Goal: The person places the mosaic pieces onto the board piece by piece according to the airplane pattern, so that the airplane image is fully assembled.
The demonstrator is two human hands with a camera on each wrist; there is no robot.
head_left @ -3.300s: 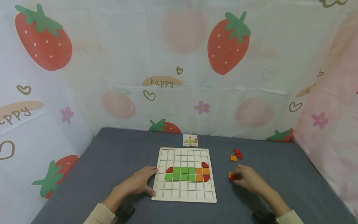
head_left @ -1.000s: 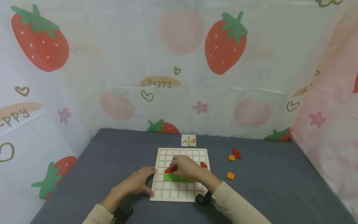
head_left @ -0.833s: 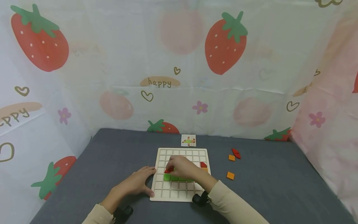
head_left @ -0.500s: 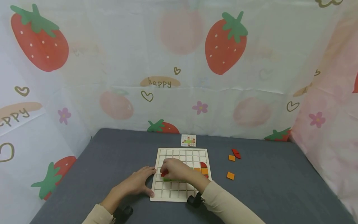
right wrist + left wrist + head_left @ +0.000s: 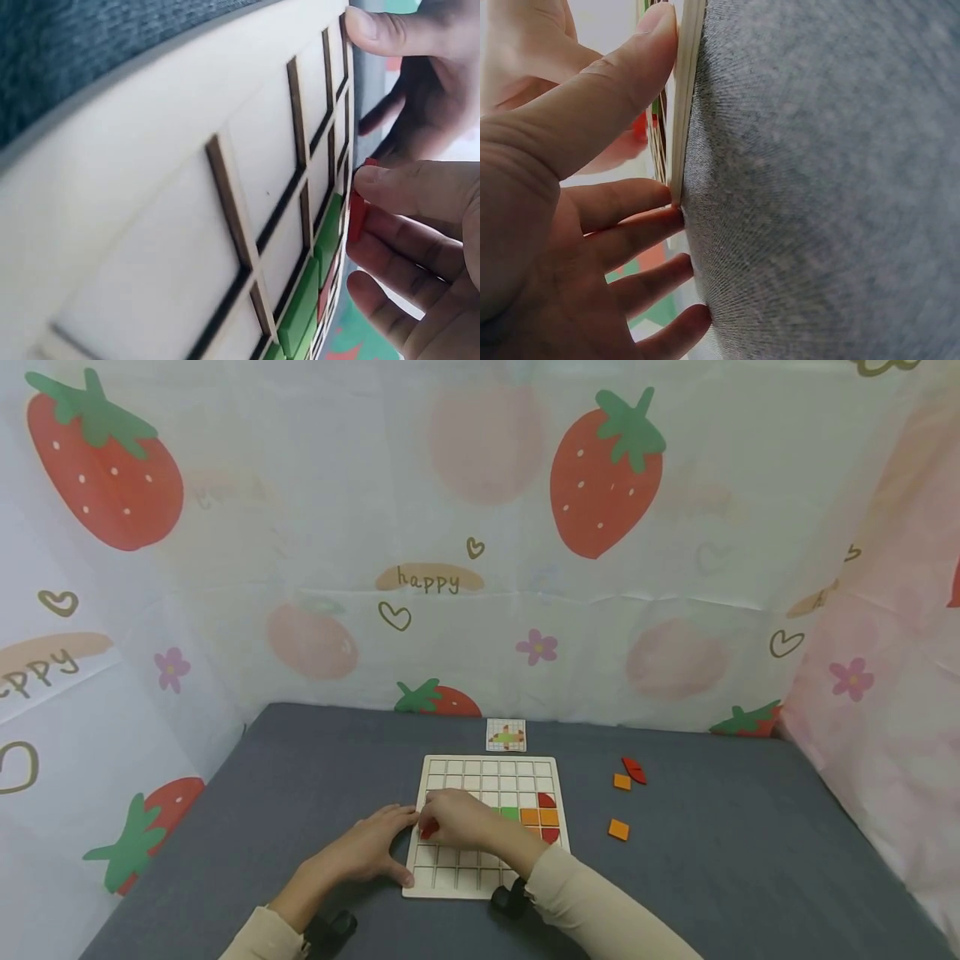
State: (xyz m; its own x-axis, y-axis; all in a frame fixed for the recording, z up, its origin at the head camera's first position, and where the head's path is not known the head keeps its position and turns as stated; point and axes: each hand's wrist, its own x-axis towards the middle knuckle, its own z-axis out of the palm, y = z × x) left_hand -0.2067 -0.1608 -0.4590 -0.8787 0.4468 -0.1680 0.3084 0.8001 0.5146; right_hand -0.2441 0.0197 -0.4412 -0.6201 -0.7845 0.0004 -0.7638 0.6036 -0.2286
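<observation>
A pale wooden grid board (image 5: 442, 883) lies on the dark cloth. My left hand (image 5: 367, 846) rests at its left side, the fingers fairly straight against the edge and the thumb at the near left corner. My right hand (image 5: 463, 821) is over the board's left part and pinches a red quarter-round tile (image 5: 358, 215) between thumb and fingers, at the leftmost column. In the right wrist view, green square tiles (image 5: 300, 306) sit in the grid beside it. Orange square tiles (image 5: 529, 817) and red quarter-round tiles (image 5: 547, 800) fill cells at the right. My right hand hides several cells.
Two loose orange square tiles (image 5: 618, 830) lie right of the board, apart from each other. Red tiles (image 5: 633, 770) lie together by the farther one. A small pattern card (image 5: 506, 735) is behind the board. A strawberry-print curtain (image 5: 480, 635) hangs beyond the table.
My right hand took a red tile from the right of the board, carried it over the grid, then slid leftward and slightly nearer to the leftmost column. My left hand stays at the board's edge.
</observation>
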